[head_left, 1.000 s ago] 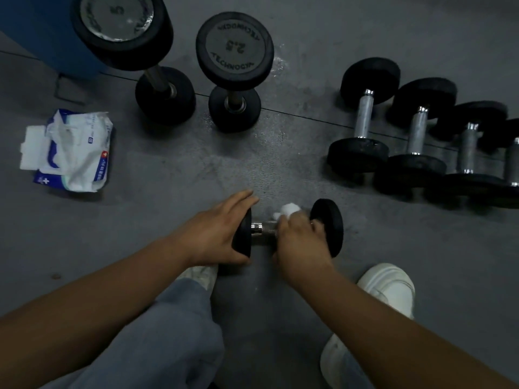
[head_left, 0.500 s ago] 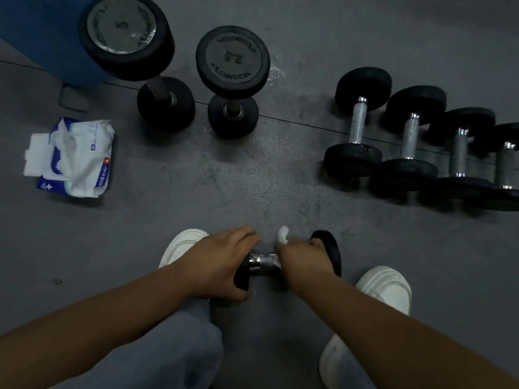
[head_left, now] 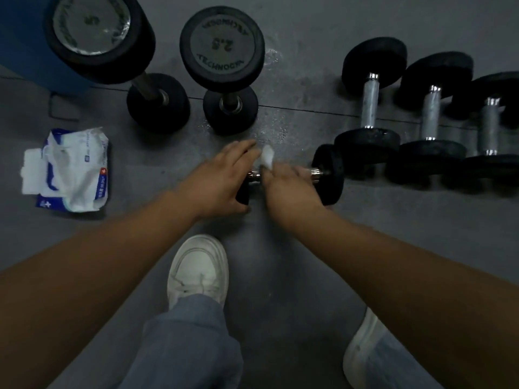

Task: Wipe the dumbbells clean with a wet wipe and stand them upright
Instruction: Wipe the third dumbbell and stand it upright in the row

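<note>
A small black dumbbell lies on its side on the grey floor in front of me. My left hand covers its left head, fingers spread over the top. My right hand is wrapped round the chrome handle with a white wet wipe bunched under the fingers; a tuft of wipe sticks up between my hands. Two larger dumbbells stand upright at the back. Several dumbbells lie in a row on the right.
An open pack of wet wipes lies on the floor at the left. A blue object stands at the back left corner. My white shoes are planted on the floor below the hands.
The view has shifted, and the small dumbbell now lies farther from my feet, close to the row on the right. Both hands keep their hold, the right one rubbing the handle with the wipe.
</note>
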The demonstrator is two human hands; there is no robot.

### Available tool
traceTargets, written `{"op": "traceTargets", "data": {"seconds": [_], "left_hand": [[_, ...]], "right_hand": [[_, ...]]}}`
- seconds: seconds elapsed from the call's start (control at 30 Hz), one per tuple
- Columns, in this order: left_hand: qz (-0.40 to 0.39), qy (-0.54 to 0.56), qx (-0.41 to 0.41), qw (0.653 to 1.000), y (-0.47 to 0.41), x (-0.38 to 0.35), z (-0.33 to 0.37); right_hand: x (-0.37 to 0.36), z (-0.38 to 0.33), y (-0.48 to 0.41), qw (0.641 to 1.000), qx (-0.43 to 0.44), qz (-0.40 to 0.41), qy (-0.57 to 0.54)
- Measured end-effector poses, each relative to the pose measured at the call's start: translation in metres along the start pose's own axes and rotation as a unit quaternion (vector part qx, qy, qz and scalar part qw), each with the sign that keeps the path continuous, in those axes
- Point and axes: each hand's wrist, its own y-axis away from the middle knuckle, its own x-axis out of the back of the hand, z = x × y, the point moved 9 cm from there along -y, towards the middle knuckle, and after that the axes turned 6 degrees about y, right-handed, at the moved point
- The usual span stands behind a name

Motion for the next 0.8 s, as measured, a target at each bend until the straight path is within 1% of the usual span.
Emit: {"op": "traceTargets", "data": {"seconds": [0.03,0.13,0.17,0.2,0.23,0.27,0.37,0.47,0.57,0.6,0.67,0.7,0.73,0.8], "left_hand": [[0.002,0.022,0.009,1.000,0.001,0.001,-0.001],[-0.011,0.116,0.075,0.990,0.003,0.002,-0.012],[-0.021,0.153,0.096,0.983,0.004,-0.001,-0.015],[-0.032,0.185,0.112,0.976,0.005,-0.005,-0.017],[-0.041,0.205,0.123,0.970,0.006,-0.009,-0.017],[-0.047,0.216,0.128,0.967,0.007,-0.012,-0.018],[-0.061,0.234,0.143,0.960,0.006,-0.014,-0.020],[-0.072,0.237,0.160,0.955,0.002,-0.011,-0.019],[-0.069,0.239,0.167,0.954,0.003,-0.010,-0.018],[-0.068,0.240,0.166,0.954,0.003,-0.011,-0.016],[-0.068,0.250,0.163,0.952,0.003,-0.013,-0.014],[-0.066,0.258,0.164,0.950,0.004,-0.014,-0.014],[-0.063,0.260,0.166,0.949,0.005,-0.014,-0.014],[-0.055,0.249,0.167,0.952,0.007,-0.014,-0.015]], "right_hand": [[0.000,-0.002,0.004,1.000,0.012,0.011,-0.014],[0.000,0.021,0.011,0.996,-0.076,0.027,-0.045],[-0.002,0.023,0.012,0.996,-0.077,0.029,-0.040],[-0.002,0.020,0.013,0.997,-0.057,0.028,-0.034],[-0.002,0.019,0.013,0.998,-0.038,0.024,-0.034],[0.000,0.021,0.013,0.998,-0.036,0.021,-0.037],[0.004,0.026,0.014,0.996,-0.078,0.009,-0.039],[0.001,0.010,0.010,0.998,-0.038,0.011,-0.041],[0.001,0.027,0.008,0.995,-0.064,-0.003,-0.072],[0.005,0.021,0.009,0.996,-0.041,0.001,-0.082],[0.015,0.001,0.012,0.994,0.034,0.014,-0.105],[0.021,0.000,0.011,0.990,0.047,0.019,-0.129],[0.028,0.008,0.009,0.987,0.036,0.026,-0.153],[0.041,0.026,0.005,0.985,0.001,0.051,-0.166]]}}
